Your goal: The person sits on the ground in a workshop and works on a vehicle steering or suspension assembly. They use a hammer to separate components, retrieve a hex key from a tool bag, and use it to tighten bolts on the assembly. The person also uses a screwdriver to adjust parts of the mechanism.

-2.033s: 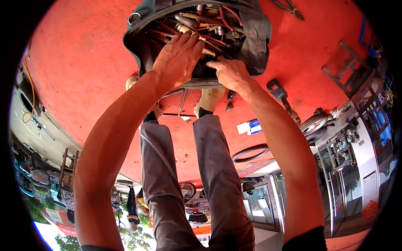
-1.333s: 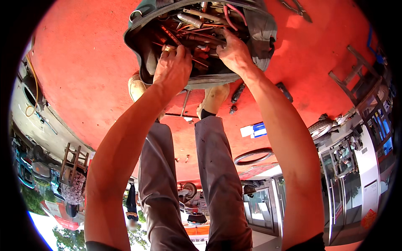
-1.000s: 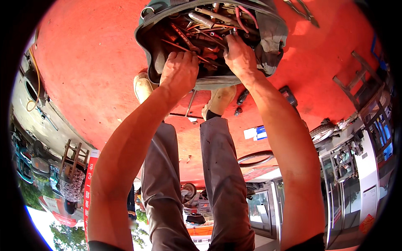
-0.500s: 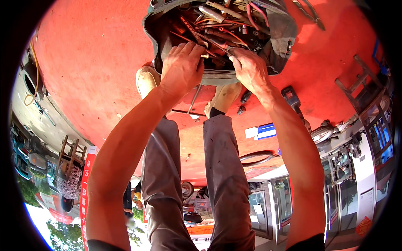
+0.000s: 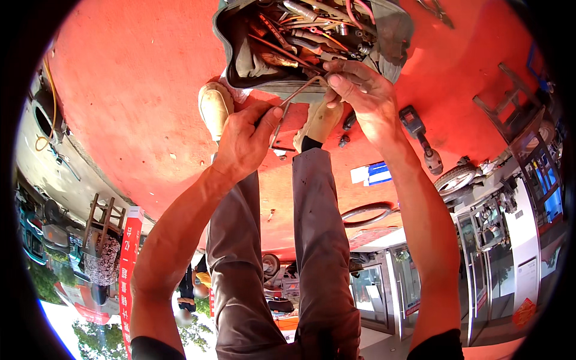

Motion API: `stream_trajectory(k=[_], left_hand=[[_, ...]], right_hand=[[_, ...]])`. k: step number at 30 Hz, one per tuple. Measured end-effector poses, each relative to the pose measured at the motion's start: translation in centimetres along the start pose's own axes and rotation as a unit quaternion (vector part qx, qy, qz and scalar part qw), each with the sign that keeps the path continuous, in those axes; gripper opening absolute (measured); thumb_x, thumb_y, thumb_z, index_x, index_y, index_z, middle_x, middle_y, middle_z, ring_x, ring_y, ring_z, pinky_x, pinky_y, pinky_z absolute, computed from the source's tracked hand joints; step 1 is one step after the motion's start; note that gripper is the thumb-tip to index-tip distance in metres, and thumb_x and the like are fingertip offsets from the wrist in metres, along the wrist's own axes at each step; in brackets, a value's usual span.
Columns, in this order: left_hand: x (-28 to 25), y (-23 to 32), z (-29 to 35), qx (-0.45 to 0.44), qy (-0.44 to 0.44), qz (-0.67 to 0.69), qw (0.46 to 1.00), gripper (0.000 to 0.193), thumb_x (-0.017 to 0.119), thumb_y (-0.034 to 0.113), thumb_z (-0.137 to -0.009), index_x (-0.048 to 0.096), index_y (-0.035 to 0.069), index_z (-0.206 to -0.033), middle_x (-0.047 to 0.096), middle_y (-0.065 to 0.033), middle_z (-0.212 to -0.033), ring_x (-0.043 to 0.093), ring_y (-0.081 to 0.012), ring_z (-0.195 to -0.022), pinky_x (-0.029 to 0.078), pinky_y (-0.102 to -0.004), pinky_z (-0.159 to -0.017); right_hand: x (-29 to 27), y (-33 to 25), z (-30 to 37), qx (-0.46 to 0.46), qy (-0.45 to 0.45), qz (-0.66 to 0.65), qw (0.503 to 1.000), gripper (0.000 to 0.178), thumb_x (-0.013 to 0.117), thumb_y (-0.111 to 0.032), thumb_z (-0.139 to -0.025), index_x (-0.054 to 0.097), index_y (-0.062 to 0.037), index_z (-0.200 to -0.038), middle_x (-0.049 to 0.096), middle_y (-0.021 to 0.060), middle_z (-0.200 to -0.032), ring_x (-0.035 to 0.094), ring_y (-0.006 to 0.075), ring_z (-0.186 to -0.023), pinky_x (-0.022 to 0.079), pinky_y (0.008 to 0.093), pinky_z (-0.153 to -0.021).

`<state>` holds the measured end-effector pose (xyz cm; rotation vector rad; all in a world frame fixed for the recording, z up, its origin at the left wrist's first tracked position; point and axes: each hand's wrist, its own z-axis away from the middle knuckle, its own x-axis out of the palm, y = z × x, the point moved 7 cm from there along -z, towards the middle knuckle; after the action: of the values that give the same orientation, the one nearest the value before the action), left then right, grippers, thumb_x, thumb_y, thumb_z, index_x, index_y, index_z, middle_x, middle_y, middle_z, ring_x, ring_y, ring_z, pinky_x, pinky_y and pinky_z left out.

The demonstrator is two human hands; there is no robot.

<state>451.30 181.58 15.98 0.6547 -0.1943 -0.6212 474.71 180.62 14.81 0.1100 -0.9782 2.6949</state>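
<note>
A thin metal rod (image 5: 302,89) with a curved end slants between my hands, just outside the near edge of an open dark tool bag (image 5: 312,95). Closed around its lower end is my left hand (image 5: 245,133), the thumb pressed along it. My right hand (image 5: 365,99) pinches the rod's curved end between thumb and fingers. Hand tools lie jumbled inside the bag: pliers with orange handles (image 5: 271,27), a wrench-like grey tool (image 5: 300,10) and several sockets (image 5: 342,29). Below the rod, part of a T-shaped bar (image 5: 277,133) rests on the floor.
My shoes (image 5: 215,111) stand on the red floor near the bag. To the right lie a cordless power tool (image 5: 420,135), a blue-and-white packet (image 5: 373,173), a black tyre (image 5: 367,214) and a wheel (image 5: 456,179). Pliers (image 5: 436,12) lie beyond the bag; a wooden stool-like frame (image 5: 510,108) stands far right.
Both hands have come out of the bag toward me, and the rod is now drawn clear between them. My left hand has moved lower; the right has turned its palm more into view.
</note>
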Motion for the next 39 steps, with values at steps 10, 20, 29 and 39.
stream_trajectory(k=[10, 20, 29, 39], left_hand=[[0.2, -2.9, 1.3, -0.030, 0.004, -0.024, 0.999, 0.043, 0.063, 0.036, -0.110, 0.070, -0.003, -0.096, 0.061, -0.0055, -0.073, 0.053, -0.0151, -0.068, 0.046, -0.0332, -0.064], [1.2, 3.4, -0.5, 0.336, 0.029, -0.353, 0.873, 0.018, 0.072, 0.019, -0.097, 0.072, 0.001, -0.095, 0.071, -0.0161, -0.103, 0.066, -0.0311, -0.096, 0.052, -0.0434, -0.083], [4.0, 3.2, -1.9, 0.322, -0.091, -0.341, 0.878, 0.021, 0.071, 0.025, -0.097, 0.068, 0.006, -0.089, 0.062, -0.0097, -0.082, 0.063, -0.0305, -0.078, 0.052, -0.0430, -0.077], [2.9, 3.1, -2.9, 0.296, -0.089, -0.275, 0.910, 0.015, 0.070, 0.011, -0.098, 0.059, 0.002, -0.093, 0.062, -0.0169, -0.080, 0.063, -0.0396, -0.074, 0.050, -0.0488, -0.064]], right_hand=[[2.2, 3.3, 1.3, 0.069, 0.000, -0.013, 0.998, 0.024, 0.074, -0.008, -0.100, 0.072, 0.0005, -0.122, 0.074, 0.0054, -0.105, 0.069, 0.0134, -0.090, 0.058, 0.0311, -0.082], [-0.8, 4.6, -1.2, -0.197, 0.008, 0.637, 0.745, 0.043, 0.083, -0.017, -0.083, 0.070, -0.0068, -0.124, 0.071, 0.0115, -0.114, 0.063, 0.0319, -0.117, 0.047, 0.0444, -0.104], [-1.9, 2.7, 3.3, -0.172, -0.062, 0.625, 0.759, 0.023, 0.082, -0.013, -0.082, 0.067, -0.0070, -0.099, 0.066, 0.0082, -0.095, 0.062, 0.0304, -0.093, 0.050, 0.0438, -0.085], [-5.0, 3.1, -1.1, 0.078, -0.168, 0.362, 0.914, 0.031, 0.062, 0.003, -0.088, 0.070, 0.0015, -0.119, 0.074, 0.0123, -0.111, 0.072, 0.0245, -0.104, 0.057, 0.0366, -0.093]])
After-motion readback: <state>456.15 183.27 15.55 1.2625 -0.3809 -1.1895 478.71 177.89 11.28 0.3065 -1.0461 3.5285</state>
